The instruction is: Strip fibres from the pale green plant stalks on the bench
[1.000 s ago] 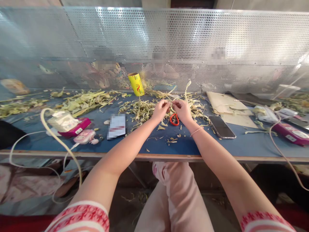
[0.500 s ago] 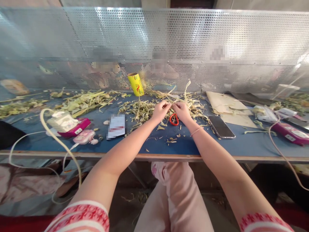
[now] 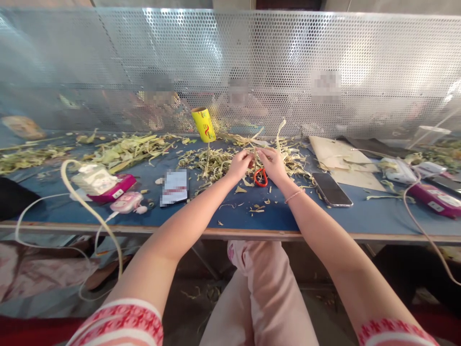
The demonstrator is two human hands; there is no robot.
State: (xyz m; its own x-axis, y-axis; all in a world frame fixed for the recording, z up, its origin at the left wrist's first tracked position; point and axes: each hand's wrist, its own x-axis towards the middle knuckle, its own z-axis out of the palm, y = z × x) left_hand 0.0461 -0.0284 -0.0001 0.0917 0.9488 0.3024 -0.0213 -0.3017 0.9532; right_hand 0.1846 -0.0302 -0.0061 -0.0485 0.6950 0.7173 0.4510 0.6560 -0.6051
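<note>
My left hand [image 3: 239, 165] and my right hand [image 3: 272, 163] meet over the blue table [image 3: 288, 216], both pinched on a pale green leaf strip [image 3: 254, 154] held between them. Red-handled scissors [image 3: 260, 178] lie on the table just below my hands. A heap of cut leaf strips [image 3: 212, 163] spreads around and behind my fingers. A yellow roll [image 3: 203, 125] stands tilted just beyond the heap.
A phone [image 3: 331, 189] lies to the right, next to tan boards [image 3: 342, 158]. Pink devices [image 3: 118, 190] with white cables [image 3: 77, 192] sit on the left, another magenta device [image 3: 435, 199] far right. A perforated metal screen [image 3: 252, 62] closes the back; people sit behind it.
My hands have stayed together over the scissors, shifting only slightly while working the strip between the fingers.
</note>
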